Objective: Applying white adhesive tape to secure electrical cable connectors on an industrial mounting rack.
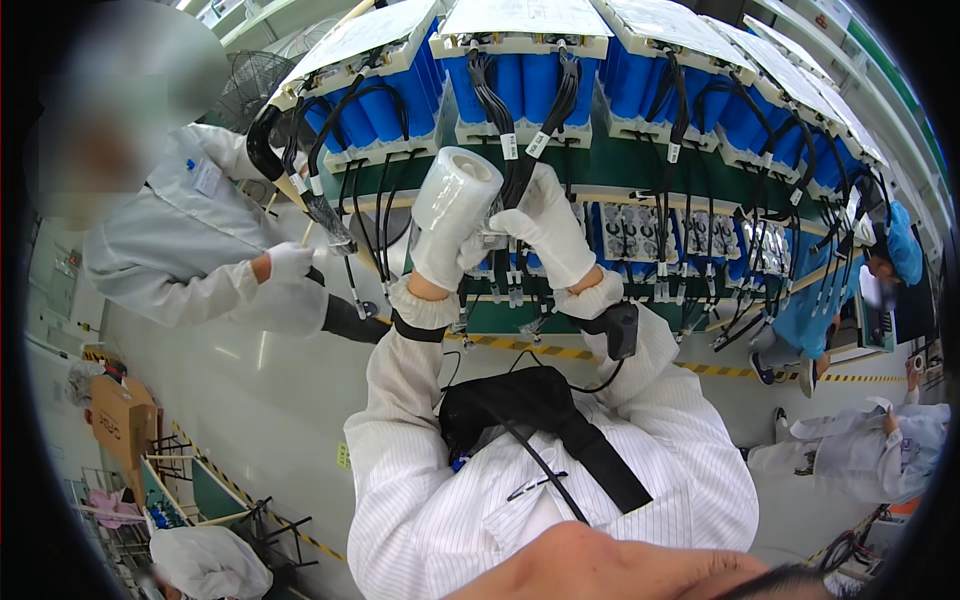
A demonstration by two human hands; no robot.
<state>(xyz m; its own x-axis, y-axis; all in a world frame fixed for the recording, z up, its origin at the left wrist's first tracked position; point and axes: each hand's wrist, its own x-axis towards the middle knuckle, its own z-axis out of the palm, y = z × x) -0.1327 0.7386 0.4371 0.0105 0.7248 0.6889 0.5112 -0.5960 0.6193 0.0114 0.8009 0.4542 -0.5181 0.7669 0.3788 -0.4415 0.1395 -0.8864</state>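
Observation:
My left hand [440, 258], in a white glove, is closed around a roll of clear film [447, 198]. My gloved right hand [550, 232] is closed on a thick bundle of black cables [517, 185], close beside the roll. Some film appears to reach from the roll toward the cables between my hands. The bundle hangs from a blue battery pack [525, 85] with a white top, and white labels are fixed to its cables. Loose connector ends [515, 295] dangle below my hands.
More blue battery packs [640, 95] stand in a row on the green bench [590, 175], black leads hanging down. On the left a person in a pale coat [215, 225] works close by; others are at the right. A carton [125, 420] stands at the lower left.

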